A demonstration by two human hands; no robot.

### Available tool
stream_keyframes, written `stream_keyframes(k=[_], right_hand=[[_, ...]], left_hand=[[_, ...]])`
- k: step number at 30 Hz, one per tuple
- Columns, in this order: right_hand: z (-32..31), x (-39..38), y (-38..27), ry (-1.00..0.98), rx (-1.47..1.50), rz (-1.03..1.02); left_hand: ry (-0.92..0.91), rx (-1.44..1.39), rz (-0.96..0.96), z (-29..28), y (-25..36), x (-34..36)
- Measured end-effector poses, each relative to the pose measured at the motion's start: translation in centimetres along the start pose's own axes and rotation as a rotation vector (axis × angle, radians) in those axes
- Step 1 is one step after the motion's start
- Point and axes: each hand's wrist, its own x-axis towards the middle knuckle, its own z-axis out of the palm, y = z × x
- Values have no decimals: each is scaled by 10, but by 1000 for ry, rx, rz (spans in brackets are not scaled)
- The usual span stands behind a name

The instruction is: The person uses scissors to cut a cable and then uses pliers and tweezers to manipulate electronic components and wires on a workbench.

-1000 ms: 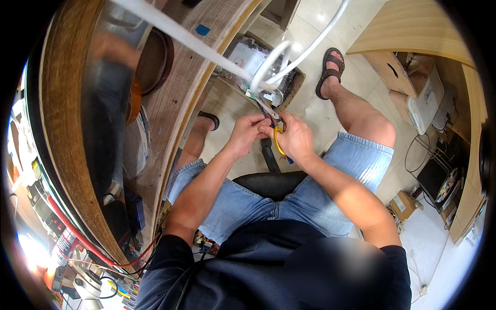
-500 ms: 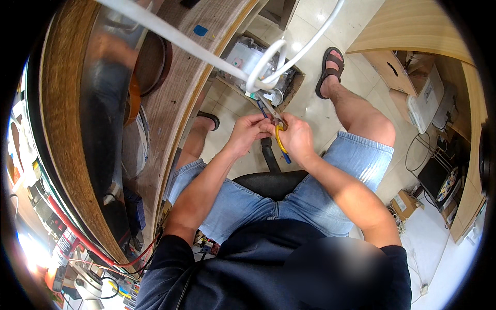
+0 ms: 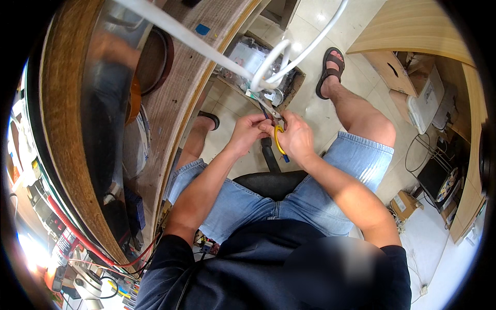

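Note:
In front of my lap, my right hand (image 3: 296, 136) is closed around a pair of scissors with a yellow handle (image 3: 279, 138). The metal part of the scissors (image 3: 277, 114) points away from me, partly hidden by the fingers. My left hand (image 3: 248, 133) pinches a thin dark blue, rod-like piece (image 3: 265, 111) beside the scissors. What kind of thing it is, I cannot tell. A blue end (image 3: 286, 158) shows below the yellow handle; whether it belongs to the same piece is hidden. Both hands' fingertips are close together.
Beyond my hands, an open box (image 3: 294, 85) of mixed scraps stands on the tiled floor. A looped white cable (image 3: 257, 80) hangs across the upper view. The wooden bench (image 3: 178, 88) runs along my left. A black stool part (image 3: 268, 155) juts between my legs. Cardboard boxes (image 3: 405, 204) lie right.
The scissors and the blue piece have shifted and turned slightly in my fingers, and less of the blue piece shows beyond them. My hands stay nearly in place.

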Motion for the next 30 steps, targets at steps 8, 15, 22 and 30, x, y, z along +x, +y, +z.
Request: stream_keyframes(k=[8, 15, 22, 30], right_hand=[[1, 0, 1, 19, 18, 7], [-1, 2, 1, -19, 30, 31], [4, 1, 1, 35, 36, 58], [6, -1, 5, 34, 6, -20]], left_hand=[[-15, 16, 6, 1, 0, 0], [-31, 10, 11, -3, -4, 2], [22, -43, 22, -3, -2, 2], [19, -38, -1, 0, -1, 0]])
